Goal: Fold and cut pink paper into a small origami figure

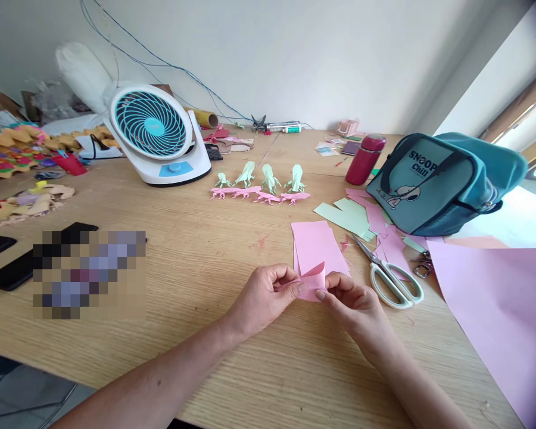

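Between my two hands is a small folded piece of pink paper (313, 282), with one pointed flap standing up. My left hand (268, 298) pinches its left side between thumb and fingers. On the right side, my right hand (352, 304) grips the paper's edge with thumb and fingertips. Flat pink sheets (319, 241) lie on the table just behind the hands. White-handled scissors (395, 286) rest to the right of my right hand, blades pointing away.
Folded green figures (270, 179) and pink figures (268, 196) stand mid-table. A fan (154, 128) is behind left; a red bottle (365, 159), teal bag (433, 185), green scraps (346, 215) and large pink sheet (495, 298) are right. Black phone (9, 271) at left.
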`<action>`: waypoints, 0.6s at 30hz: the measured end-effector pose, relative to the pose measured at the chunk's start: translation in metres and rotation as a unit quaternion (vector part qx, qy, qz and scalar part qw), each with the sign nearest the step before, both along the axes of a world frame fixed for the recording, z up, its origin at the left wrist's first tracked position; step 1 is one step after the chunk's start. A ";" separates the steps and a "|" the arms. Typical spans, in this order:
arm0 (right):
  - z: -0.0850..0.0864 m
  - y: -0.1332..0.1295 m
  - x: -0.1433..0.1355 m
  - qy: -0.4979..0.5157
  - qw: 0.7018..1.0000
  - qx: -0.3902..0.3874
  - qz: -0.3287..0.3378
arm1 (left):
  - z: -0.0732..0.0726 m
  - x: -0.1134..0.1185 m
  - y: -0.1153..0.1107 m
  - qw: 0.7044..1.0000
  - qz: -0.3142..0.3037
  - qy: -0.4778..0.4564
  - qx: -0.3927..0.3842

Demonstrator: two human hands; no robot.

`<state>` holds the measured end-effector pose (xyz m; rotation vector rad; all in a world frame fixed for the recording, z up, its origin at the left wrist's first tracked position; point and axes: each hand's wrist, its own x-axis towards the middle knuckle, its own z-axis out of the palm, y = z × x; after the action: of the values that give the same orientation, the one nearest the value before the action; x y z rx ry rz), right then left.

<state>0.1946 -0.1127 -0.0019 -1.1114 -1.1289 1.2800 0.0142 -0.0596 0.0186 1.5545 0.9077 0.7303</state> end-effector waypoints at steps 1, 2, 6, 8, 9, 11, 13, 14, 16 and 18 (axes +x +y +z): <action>-0.001 0.000 -0.001 0.005 1.000 -0.002 -0.002 | 0.000 0.000 0.000 1.000 0.001 0.002 0.002; -0.001 0.001 -0.001 0.009 1.000 -0.004 -0.003 | -0.001 0.001 -0.001 1.000 0.001 0.006 0.005; -0.002 0.002 0.000 0.029 1.000 -0.010 -0.005 | -0.002 0.002 -0.002 1.000 -0.002 0.011 0.016; -0.002 0.002 -0.001 0.033 0.999 -0.010 -0.011 | -0.002 0.003 -0.003 1.000 -0.003 0.003 0.014; -0.002 0.002 -0.001 0.033 0.999 -0.011 -0.015 | -0.002 0.004 -0.003 1.000 -0.005 -0.001 0.013; -0.001 0.001 -0.001 0.030 0.999 -0.016 -0.020 | -0.003 0.004 -0.004 1.000 -0.012 -0.001 0.017; 0.001 -0.001 -0.002 0.025 0.999 -0.021 -0.014 | -0.004 0.004 -0.005 0.999 -0.021 0.009 0.034; 0.002 -0.001 -0.003 0.024 0.999 -0.023 -0.009 | -0.005 0.004 -0.005 0.999 -0.023 0.016 0.046; 0.004 -0.001 -0.004 0.025 0.999 -0.026 0.002 | -0.005 0.004 -0.005 0.997 -0.020 0.030 0.069; 0.004 0.000 -0.006 0.027 0.999 -0.027 0.006 | -0.005 0.003 -0.005 0.995 -0.012 0.040 0.086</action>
<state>0.1891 -0.1131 0.0018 -1.1036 -1.0680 1.3493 0.0173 -0.0651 0.0132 1.7550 0.9021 0.7496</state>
